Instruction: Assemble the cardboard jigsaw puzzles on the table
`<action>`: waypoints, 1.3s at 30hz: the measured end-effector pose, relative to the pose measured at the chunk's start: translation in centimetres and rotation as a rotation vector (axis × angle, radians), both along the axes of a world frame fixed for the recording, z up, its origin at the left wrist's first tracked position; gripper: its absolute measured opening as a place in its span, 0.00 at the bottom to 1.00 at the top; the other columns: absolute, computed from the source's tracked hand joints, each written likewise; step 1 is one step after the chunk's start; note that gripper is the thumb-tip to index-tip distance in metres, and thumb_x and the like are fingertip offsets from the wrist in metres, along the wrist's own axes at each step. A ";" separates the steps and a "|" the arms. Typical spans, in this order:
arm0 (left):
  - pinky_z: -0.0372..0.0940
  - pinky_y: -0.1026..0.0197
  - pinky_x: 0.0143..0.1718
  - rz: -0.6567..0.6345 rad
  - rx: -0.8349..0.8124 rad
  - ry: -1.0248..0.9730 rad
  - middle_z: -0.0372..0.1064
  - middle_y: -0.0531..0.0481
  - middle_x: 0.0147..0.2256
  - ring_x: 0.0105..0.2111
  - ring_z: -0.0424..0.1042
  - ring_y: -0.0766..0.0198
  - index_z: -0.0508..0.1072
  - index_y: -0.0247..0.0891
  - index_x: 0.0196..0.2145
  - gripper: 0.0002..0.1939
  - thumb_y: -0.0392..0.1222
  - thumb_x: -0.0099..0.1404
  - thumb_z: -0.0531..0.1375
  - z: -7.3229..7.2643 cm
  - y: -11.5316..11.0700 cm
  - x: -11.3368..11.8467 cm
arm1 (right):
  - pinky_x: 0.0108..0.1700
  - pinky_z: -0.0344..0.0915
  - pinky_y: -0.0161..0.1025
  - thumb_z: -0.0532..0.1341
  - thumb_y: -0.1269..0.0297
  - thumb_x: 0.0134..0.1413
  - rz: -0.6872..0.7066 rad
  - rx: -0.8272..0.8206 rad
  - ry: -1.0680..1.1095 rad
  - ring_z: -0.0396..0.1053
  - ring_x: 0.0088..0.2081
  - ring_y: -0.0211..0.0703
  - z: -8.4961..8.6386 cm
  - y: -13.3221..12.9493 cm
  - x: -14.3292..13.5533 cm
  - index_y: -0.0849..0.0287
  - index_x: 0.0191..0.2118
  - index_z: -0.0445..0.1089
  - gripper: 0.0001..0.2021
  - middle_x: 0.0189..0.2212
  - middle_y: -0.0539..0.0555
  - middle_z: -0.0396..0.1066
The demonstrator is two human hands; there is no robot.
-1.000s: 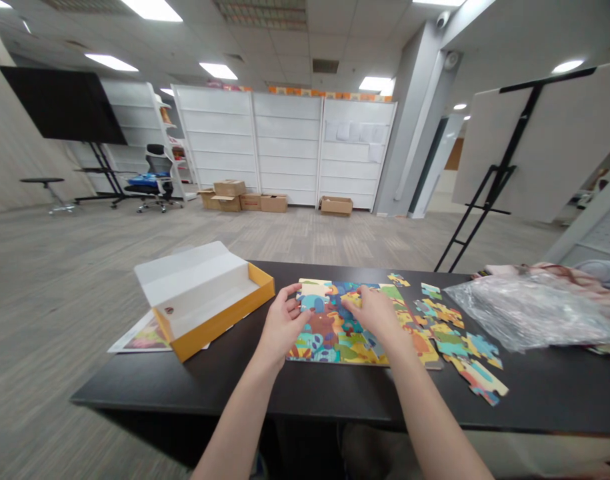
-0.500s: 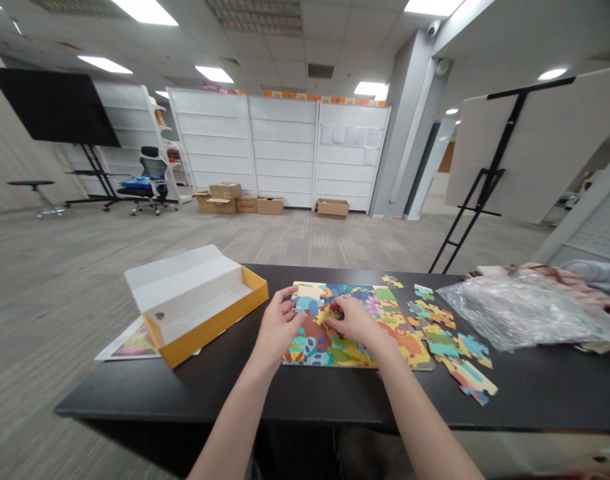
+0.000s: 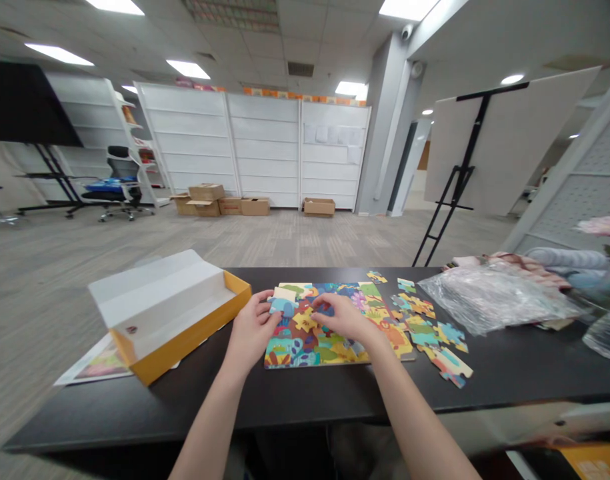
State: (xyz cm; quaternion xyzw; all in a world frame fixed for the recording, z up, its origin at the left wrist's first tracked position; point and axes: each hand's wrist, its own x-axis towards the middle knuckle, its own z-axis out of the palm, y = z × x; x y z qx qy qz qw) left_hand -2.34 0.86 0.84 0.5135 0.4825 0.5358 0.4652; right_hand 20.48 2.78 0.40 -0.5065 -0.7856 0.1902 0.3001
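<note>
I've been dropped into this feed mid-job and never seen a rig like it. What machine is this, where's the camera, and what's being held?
There's no machine: these are a person's two bare hands, seen by one head-worn camera looking forward and down. On the black table lies a colourful puzzle, with loose pieces to its right, then a plastic-covered bundle. An open yellow box stands to the left. The left hand holds a blue-and-cream piece. The right hand has its fingertips at a yellow piece; whether it grips is unclear.
</note>
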 end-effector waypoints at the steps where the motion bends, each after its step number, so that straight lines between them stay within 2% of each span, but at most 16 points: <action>1: 0.76 0.52 0.44 0.010 0.009 0.042 0.78 0.42 0.39 0.39 0.80 0.53 0.69 0.34 0.51 0.32 0.46 0.49 0.69 -0.2 0.3 -0.7 | 0.46 0.68 0.42 0.66 0.61 0.56 -0.026 0.016 0.018 0.75 0.41 0.47 0.1 0.0 0.6 0.57 0.41 0.76 0.09 0.40 0.55 0.79; 4: 0.75 0.50 0.47 0.075 0.034 0.190 0.78 0.43 0.38 0.39 0.81 0.54 0.69 0.33 0.51 0.31 0.48 0.51 0.67 -0.8 1.0 -2.9 | 0.45 0.68 0.43 0.64 0.58 0.57 -0.140 0.066 0.066 0.75 0.41 0.47 0.7 0.1 3.5 0.56 0.40 0.77 0.10 0.39 0.55 0.80; 6: 0.75 0.50 0.48 0.119 0.053 0.293 0.79 0.42 0.38 0.39 0.81 0.53 0.70 0.33 0.51 0.30 0.49 0.52 0.65 -1.2 1.1 -4.2 | 0.42 0.69 0.42 0.63 0.57 0.55 -0.259 0.087 0.066 0.75 0.38 0.47 1.4 0.0 6.6 0.56 0.38 0.77 0.10 0.36 0.55 0.80; 9: 0.75 0.51 0.47 0.139 0.056 0.453 0.79 0.42 0.38 0.39 0.81 0.53 0.71 0.33 0.50 0.29 0.50 0.53 0.64 -1.4 0.8 -5.7 | 0.39 0.68 0.41 0.60 0.58 0.55 -0.578 0.147 0.021 0.75 0.34 0.47 2.5 -0.5 12.4 0.57 0.35 0.77 0.11 0.32 0.56 0.80; 13: 0.74 0.55 0.45 0.070 0.000 0.672 0.80 0.44 0.37 0.38 0.81 0.53 0.73 0.33 0.49 0.28 0.52 0.54 0.62 -1.2 0.0 -7.3 | 0.39 0.66 0.42 0.57 0.60 0.56 -0.991 0.239 -0.131 0.76 0.37 0.51 3.5 -1.3 19.9 0.59 0.37 0.78 0.13 0.35 0.60 0.80; 14: 0.74 0.56 0.44 0.054 -0.016 0.719 0.80 0.44 0.37 0.38 0.81 0.53 0.73 0.33 0.49 0.28 0.52 0.55 0.62 -1.2 -0.2 -7.6 | 0.39 0.66 0.42 0.57 0.60 0.56 -1.050 0.233 -0.185 0.76 0.38 0.52 3.6 -1.2 21.2 0.59 0.38 0.78 0.14 0.36 0.60 0.80; 16: 0.72 0.56 0.42 0.040 -0.043 0.820 0.81 0.44 0.35 0.36 0.81 0.53 0.73 0.33 0.49 0.27 0.52 0.56 0.61 -1.1 -0.3 -8.1 | 0.40 0.67 0.43 0.58 0.59 0.56 -1.063 0.139 -0.287 0.76 0.40 0.55 3.5 -0.3 22.8 0.59 0.40 0.78 0.14 0.38 0.61 0.80; 20: 0.70 0.57 0.40 -0.010 -0.086 1.006 0.80 0.45 0.32 0.35 0.81 0.51 0.73 0.32 0.49 0.24 0.52 0.61 0.58 -1.0 -0.4 -8.3 | 0.42 0.69 0.45 0.63 0.52 0.53 -0.937 -0.185 -0.415 0.77 0.43 0.58 2.5 3.3 22.8 0.61 0.42 0.78 0.18 0.41 0.65 0.80; 22: 0.69 0.58 0.39 -0.029 -0.096 1.057 0.80 0.45 0.33 0.37 0.80 0.51 0.73 0.32 0.49 0.23 0.51 0.62 0.57 -0.9 -0.5 -8.2 | 0.45 0.70 0.50 0.62 0.48 0.54 -0.955 -0.253 -0.438 0.76 0.46 0.62 1.6 5.0 21.9 0.61 0.44 0.78 0.22 0.44 0.67 0.79; 26: 0.66 0.59 0.38 -0.040 -0.106 1.109 0.80 0.47 0.32 0.37 0.80 0.53 0.74 0.35 0.48 0.22 0.51 0.63 0.57 -0.6 -1.0 -8.4 | 0.49 0.68 0.61 0.61 0.43 0.53 -1.093 -0.262 -0.485 0.72 0.53 0.74 -0.6 6.6 20.8 0.63 0.50 0.77 0.29 0.50 0.74 0.75; 29: 0.64 0.59 0.36 -0.034 -0.095 1.145 0.78 0.49 0.29 0.35 0.79 0.54 0.73 0.37 0.48 0.20 0.51 0.63 0.57 -0.5 -1.3 -8.7 | 0.51 0.66 0.66 0.62 0.42 0.51 -1.126 -0.276 -0.518 0.69 0.55 0.77 -1.8 6.8 20.7 0.63 0.52 0.76 0.31 0.51 0.76 0.73; 34: 0.62 0.60 0.36 0.068 -0.070 1.179 0.78 0.52 0.31 0.36 0.77 0.56 0.71 0.41 0.50 0.18 0.50 0.67 0.55 0.0 -1.5 -8.2 | 0.51 0.67 0.64 0.61 0.51 0.53 -1.116 -0.256 -0.542 0.71 0.54 0.72 -2.0 7.0 20.9 0.62 0.50 0.77 0.24 0.50 0.74 0.74; 39: 0.61 0.60 0.35 0.181 -0.047 1.150 0.79 0.52 0.34 0.40 0.77 0.55 0.71 0.44 0.53 0.17 0.49 0.69 0.55 1.3 -1.9 -5.6 | 0.47 0.70 0.59 0.62 0.58 0.50 -1.097 -0.278 -0.540 0.74 0.50 0.72 -1.8 7.2 21.3 0.63 0.47 0.78 0.20 0.47 0.73 0.76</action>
